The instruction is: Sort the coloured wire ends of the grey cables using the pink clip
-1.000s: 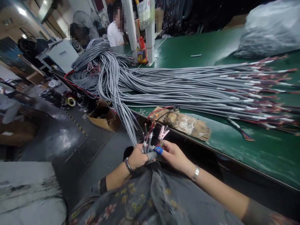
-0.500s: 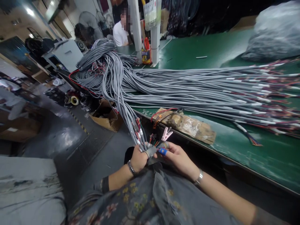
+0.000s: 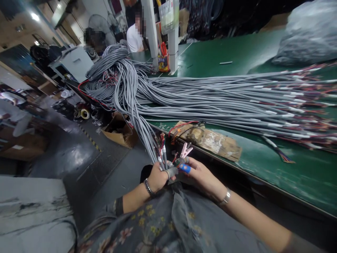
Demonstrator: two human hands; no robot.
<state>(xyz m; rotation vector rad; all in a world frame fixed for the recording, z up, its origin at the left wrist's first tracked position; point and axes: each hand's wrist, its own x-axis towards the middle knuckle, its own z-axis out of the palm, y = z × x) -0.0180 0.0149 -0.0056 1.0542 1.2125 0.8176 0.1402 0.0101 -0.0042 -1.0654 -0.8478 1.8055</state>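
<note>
My left hand (image 3: 159,177) is closed round several grey cables (image 3: 147,140) near their stripped ends. Coloured wire ends (image 3: 163,139) and white sleeves (image 3: 159,159) stick up above its fingers. To the right, my right hand (image 3: 198,174) pinches thin coloured wires (image 3: 177,162) between thumb and forefinger, close to the left fingertips. Blue tape (image 3: 185,168) wraps the right thumb, and greyish tape covers other fingertips on both hands. Just beyond the right fingers shows a pink clothes peg (image 3: 185,150); what it grips is hidden.
A thick bundle of grey cables (image 3: 210,95) runs along the green bench (image 3: 263,175). A taped cardboard piece (image 3: 210,140) lies at the bench edge. An open carton (image 3: 121,135) stands on the floor. Behind are a white post (image 3: 173,45), a plastic bag (image 3: 310,31) and a person in white (image 3: 135,38).
The cable ends in my left hand have shifted slightly right and stand more upright. My right hand has turned a little, showing more of the blue tape.
</note>
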